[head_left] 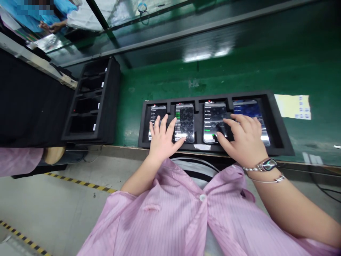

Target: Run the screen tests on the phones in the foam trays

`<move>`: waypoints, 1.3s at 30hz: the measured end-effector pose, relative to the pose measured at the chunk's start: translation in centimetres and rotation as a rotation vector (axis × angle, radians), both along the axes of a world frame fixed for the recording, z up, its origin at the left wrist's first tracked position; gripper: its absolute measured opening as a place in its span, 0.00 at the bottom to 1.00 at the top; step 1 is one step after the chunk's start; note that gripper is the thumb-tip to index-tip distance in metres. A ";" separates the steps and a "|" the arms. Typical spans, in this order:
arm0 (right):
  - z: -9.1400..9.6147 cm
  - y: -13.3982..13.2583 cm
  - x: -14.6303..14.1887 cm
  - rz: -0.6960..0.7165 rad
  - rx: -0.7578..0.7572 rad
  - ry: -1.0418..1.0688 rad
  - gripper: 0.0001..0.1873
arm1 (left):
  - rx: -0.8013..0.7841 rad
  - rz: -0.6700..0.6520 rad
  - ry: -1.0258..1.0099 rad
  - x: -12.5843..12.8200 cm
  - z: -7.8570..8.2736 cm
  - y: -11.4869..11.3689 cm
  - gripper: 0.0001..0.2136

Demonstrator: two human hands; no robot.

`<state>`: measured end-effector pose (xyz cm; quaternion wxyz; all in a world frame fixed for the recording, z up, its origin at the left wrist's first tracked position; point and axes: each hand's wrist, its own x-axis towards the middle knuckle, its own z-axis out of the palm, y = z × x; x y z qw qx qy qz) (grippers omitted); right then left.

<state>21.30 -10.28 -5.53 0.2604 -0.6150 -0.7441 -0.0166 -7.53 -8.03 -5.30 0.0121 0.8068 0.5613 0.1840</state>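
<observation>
A black foam tray point(199, 110) lies along the front of the green bench, with several smartphones set in its slots, screens up and lit. My left hand point(162, 140) spreads its fingers over the leftmost phone point(157, 108) and the edge of the second phone point(186, 121). My right hand point(243, 137) is open too, its thumb and forefinger over the third phone point(213, 113). Its other fingers cover part of the rightmost phone point(246, 106), which has a bluish screen. White and green text lines show on the other screens. Whether the fingertips touch the glass I cannot tell.
Another black foam tray point(110, 103) with dark phones stands on the bench point(165, 80) at the left. A yellowish paper point(293, 106) lies right of my tray. Behind runs a metal rail point(170, 42); a person in blue point(29, 16) is beyond it. Cables point(323, 188) hang at lower right.
</observation>
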 end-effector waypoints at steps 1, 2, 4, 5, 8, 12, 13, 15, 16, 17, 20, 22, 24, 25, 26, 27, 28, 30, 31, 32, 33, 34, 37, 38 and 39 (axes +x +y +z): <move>0.0 0.0 0.0 0.001 -0.001 0.000 0.24 | 0.000 -0.001 0.003 0.0 0.0 0.0 0.36; 0.0 0.0 0.0 0.001 -0.001 0.003 0.23 | -0.001 -0.003 0.005 0.0 0.0 -0.1 0.36; 0.1 0.0 -0.1 0.000 -0.001 0.013 0.23 | -0.002 -0.004 0.005 0.0 0.1 -0.1 0.35; 0.1 0.0 -0.1 0.001 0.000 0.016 0.23 | -0.004 -0.002 0.005 0.0 0.1 -0.1 0.35; 0.2 -0.1 -0.1 -0.001 0.004 0.007 0.22 | -0.013 0.013 0.009 0.0 0.2 -0.1 0.35; 0.2 -0.2 -0.3 -0.038 0.002 -0.020 0.22 | -0.056 0.025 0.020 0.1 0.1 0.1 0.37; 0.1 -0.2 -0.4 -0.054 -0.001 -0.026 0.23 | -0.072 0.028 0.024 0.2 0.1 0.2 0.38; -0.1 0.0 -0.5 -0.080 -0.014 -0.037 0.25 | -0.103 0.030 0.034 0.3 0.1 0.5 0.37; -0.2 0.2 -0.5 -0.085 -0.029 -0.043 0.26 | -0.117 0.031 0.039 0.3 0.2 0.6 0.36; -0.2 0.3 -0.5 -0.084 -0.046 -0.049 0.27 | -0.130 0.031 0.045 0.3 0.3 0.7 0.34; -0.1 -0.1 -0.1 -0.052 -0.093 -0.083 0.30 | -0.167 0.021 0.078 0.0 1.0 0.1 0.32; 0.3 -1.2 0.2 -0.002 -0.129 -0.114 0.31 | -0.200 -0.009 0.117 -0.7 1.7 -0.9 0.32; 0.8 -2.8 0.4 0.060 -0.175 -0.146 0.31 | -0.242 -0.053 0.154 -1.4 2.4 -2.1 0.34; 1.0 -3.5 0.5 0.087 -0.196 -0.158 0.31 | -0.263 -0.075 0.169 -1.7 2.6 -2.7 0.35; 1.1 -4.1 0.5 0.106 -0.214 -0.164 0.32 | -0.282 -0.094 0.180 -1.9 2.9 -3.2 0.36; 1.2 -4.5 0.5 0.120 -0.224 -0.162 0.33 | -0.291 -0.108 0.184 -2.0 3.1 -3.4 0.37; 1.3 -4.5 0.4 0.127 -0.228 -0.155 0.34 | -0.287 -0.115 0.181 -1.9 3.2 -3.4 0.37; 1.2 -3.7 0.3 0.102 -0.212 -0.139 0.36 | -0.243 -0.091 0.154 -1.4 3.4 -2.6 0.38; 1.1 -3.0 0.2 0.066 -0.198 -0.135 0.37 | -0.219 -0.058 0.140 -1.0 3.5 -1.8 0.38; 1.1 -2.1 0.2 0.024 -0.191 -0.139 0.37 | -0.208 -0.019 0.133 -0.6 3.5 -1.0 0.38; 1.0 -1.3 0.1 -0.016 -0.197 -0.148 0.37 | -0.219 0.017 0.136 -0.2 3.6 -0.2 0.36; 1.1 -0.6 0.0 -0.044 -0.217 -0.162 0.37 | -0.251 0.042 0.150 0.1 3.8 0.5 0.35; 1.4 -0.3 -0.3 -0.038 -0.300 -0.223 0.38 | -0.369 0.041 0.220 0.5 4.3 1.0 0.33; 1.5 -0.8 -0.3 -0.020 -0.315 -0.246 0.38 | -0.387 0.026 0.241 0.5 4.4 0.6 0.33; 1.6 -1.6 -0.4 -0.003 -0.319 -0.264 0.38 | -0.394 0.010 0.260 0.4 4.5 0.0 0.33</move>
